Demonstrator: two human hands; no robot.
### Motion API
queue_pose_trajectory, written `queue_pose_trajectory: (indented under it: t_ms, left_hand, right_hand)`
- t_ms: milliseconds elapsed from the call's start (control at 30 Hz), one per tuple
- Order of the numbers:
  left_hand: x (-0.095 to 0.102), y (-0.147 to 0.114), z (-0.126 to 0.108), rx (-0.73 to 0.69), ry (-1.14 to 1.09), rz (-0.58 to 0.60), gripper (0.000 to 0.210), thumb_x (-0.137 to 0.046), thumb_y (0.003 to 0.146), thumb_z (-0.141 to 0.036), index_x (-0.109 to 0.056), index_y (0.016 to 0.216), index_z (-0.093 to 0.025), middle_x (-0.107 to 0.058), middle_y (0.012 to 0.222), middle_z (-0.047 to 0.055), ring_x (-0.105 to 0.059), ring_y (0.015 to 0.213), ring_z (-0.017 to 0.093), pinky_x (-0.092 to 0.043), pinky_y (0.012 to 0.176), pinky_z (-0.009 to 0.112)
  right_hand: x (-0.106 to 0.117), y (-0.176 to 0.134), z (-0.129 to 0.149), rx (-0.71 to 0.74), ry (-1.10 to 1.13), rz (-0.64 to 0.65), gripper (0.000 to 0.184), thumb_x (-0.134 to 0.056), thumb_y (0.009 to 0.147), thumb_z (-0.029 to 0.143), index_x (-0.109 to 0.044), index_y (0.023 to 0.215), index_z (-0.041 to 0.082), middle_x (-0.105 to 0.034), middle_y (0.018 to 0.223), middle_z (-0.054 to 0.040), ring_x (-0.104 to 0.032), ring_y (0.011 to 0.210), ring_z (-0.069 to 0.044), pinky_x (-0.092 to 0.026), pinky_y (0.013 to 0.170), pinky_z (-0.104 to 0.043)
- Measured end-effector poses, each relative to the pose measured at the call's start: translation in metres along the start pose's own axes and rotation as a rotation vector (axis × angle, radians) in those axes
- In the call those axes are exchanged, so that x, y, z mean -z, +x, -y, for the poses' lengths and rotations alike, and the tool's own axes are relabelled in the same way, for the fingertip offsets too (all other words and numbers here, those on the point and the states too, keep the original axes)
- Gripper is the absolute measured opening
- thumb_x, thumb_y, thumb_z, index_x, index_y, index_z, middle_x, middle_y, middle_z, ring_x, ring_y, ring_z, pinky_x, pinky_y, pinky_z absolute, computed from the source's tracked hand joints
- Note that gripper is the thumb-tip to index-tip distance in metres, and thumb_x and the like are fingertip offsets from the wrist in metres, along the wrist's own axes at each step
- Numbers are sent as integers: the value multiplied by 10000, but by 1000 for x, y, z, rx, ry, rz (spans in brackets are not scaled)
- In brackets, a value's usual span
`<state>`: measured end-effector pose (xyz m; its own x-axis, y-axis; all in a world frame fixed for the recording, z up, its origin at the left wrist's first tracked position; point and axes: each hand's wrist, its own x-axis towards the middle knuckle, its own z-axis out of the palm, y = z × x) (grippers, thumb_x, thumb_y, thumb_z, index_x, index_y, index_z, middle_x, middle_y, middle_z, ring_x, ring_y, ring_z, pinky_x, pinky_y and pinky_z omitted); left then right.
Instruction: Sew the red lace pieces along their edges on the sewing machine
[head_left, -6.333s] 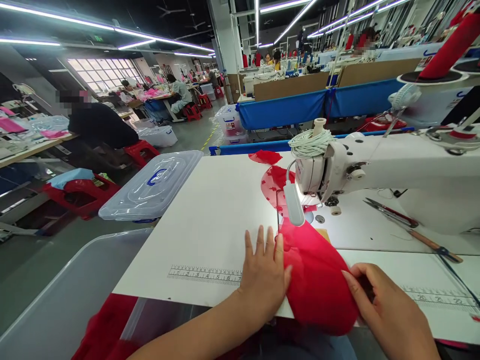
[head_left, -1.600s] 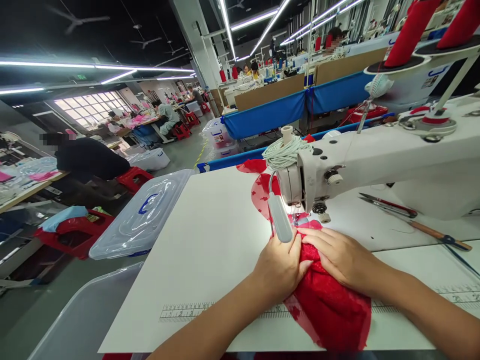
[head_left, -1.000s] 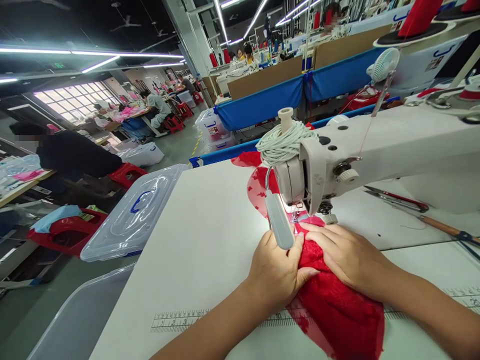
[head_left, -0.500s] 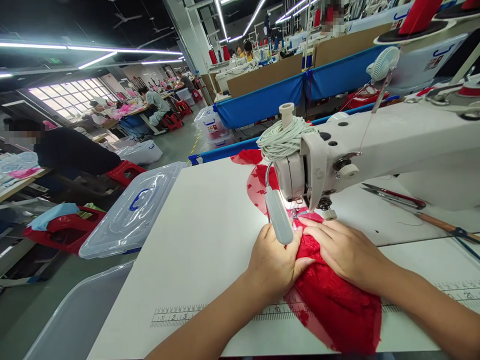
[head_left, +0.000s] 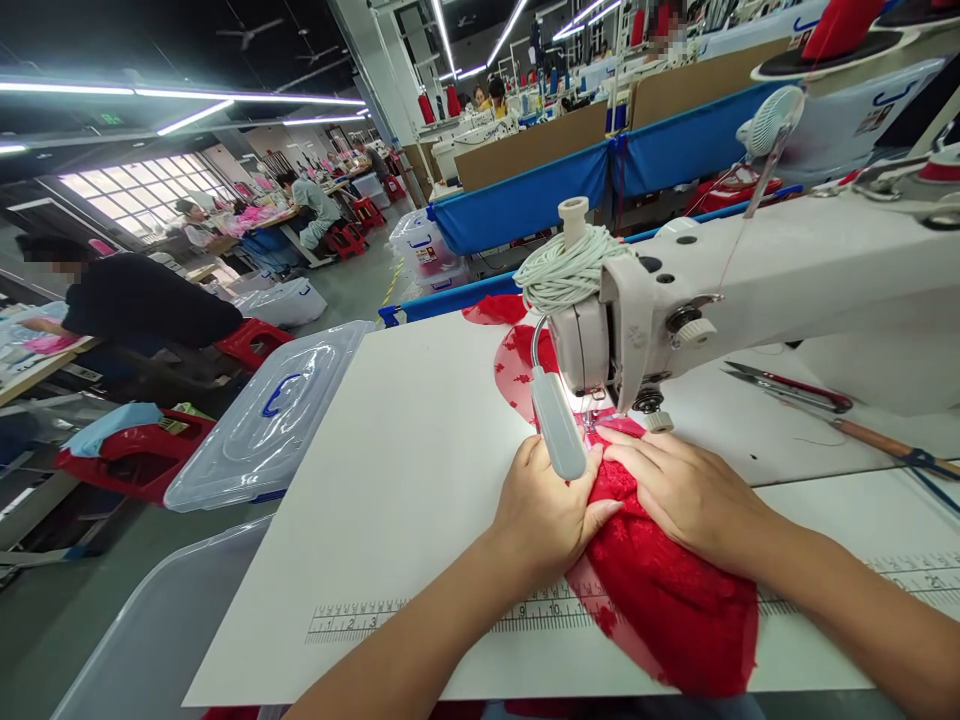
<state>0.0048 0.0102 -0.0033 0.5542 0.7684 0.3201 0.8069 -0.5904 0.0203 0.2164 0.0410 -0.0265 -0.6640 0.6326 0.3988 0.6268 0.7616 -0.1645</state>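
Red lace fabric (head_left: 660, 590) with a sheer edge runs under the needle area of a white sewing machine (head_left: 787, 270) and hangs toward the table's near edge. My left hand (head_left: 544, 510) has the fabric's left side between thumb and fingers, just short of the presser foot (head_left: 590, 422). Part of that hand is hidden behind a small grey lamp (head_left: 559, 425). My right hand (head_left: 690, 495) lies flat on the fabric, its fingers stretched toward the foot. Beyond the needle, more red lace (head_left: 517, 370) spreads over the table.
Thread snips (head_left: 795, 385) and a wooden-handled tool (head_left: 877, 440) lie right of the machine head. A printed ruler (head_left: 352, 622) crosses the white table (head_left: 390, 430). Lidded plastic boxes (head_left: 270, 420) and a red stool (head_left: 135, 455) stand at the left. A co-worker (head_left: 150, 300) sits beyond them.
The fabric's near end has shifted slightly toward the machine. Both hands keep nearly the same places on it. The view has moved a little.
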Motion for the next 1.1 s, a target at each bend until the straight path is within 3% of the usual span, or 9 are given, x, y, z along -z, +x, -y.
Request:
queue_pose_trajectory:
  t_ms: [200,367,467,567,667,733,900,1100]
  left_hand:
    - [-2,-1,2,-13,14,1,531,-388,1032,-527,-633,1299,-139,-666,1223,167,-599,1042,304,-494,928,469]
    - [-4,0,6,-2,29,7,518,-385,1029,-524,-629,1290,-148,-654,1259,171,-592,1096,313,-456,993,514]
    - [1,0,10,-123,19,-11,620,-274,1040,-568,-616,1290,-115,-660,1194,194,-585,1123,337,-459,984,541]
    - [9,-1,13,-249,-64,68,657,-182,1055,-549,-658,1157,-108,-663,1001,157,-624,930,275,-524,802,417]
    - [15,-2,12,-238,-127,125,664,-124,1067,-507,-667,976,-136,-612,822,86,-568,699,201,-492,662,338]
    - [16,-1,10,-204,-144,135,682,-102,1064,-518,-657,987,-131,-597,790,77,-549,668,199,-480,633,332]
    - [15,-3,5,-183,-121,103,748,-90,1051,-552,-622,1218,-55,-637,876,123,-586,705,220,-505,626,343]
    - [11,-9,4,-198,-31,48,836,-91,1004,-646,-633,1285,-75,-622,1249,240,-624,926,282,-551,716,381]
  right_hand:
    - [-3,-1,1,-19,3,10,428,-370,871,59,-649,1186,137,-658,1332,-139,-645,967,-251,-585,806,-416]
    - [-5,0,-1,-21,58,3,444,-396,863,48,-642,1218,149,-653,1340,-127,-634,1086,-263,-571,902,-431]
    - [-5,-1,-3,24,73,-54,442,-368,887,55,-655,1210,146,-660,1322,-140,-631,1114,-268,-564,926,-439]
    - [-3,-6,-2,84,78,-105,434,-361,911,72,-668,1206,155,-653,1329,-142,-618,1155,-262,-548,952,-428]
    - [-2,-12,-1,125,78,-140,421,-369,908,47,-687,1142,196,-692,1265,-97,-623,1133,-240,-540,928,-418]
    - [0,-13,-1,157,57,-166,396,-376,905,33,-695,1068,202,-733,1171,-71,-644,1084,-227,-539,894,-413]
    - [9,-11,-5,220,-5,-136,339,-425,878,19,-697,980,192,-765,1085,-55,-691,997,-206,-533,832,-372]
    - [10,-12,-7,210,-15,-147,361,-426,827,-13,-689,937,209,-768,1099,-39,-694,1000,-205,-520,839,-365]
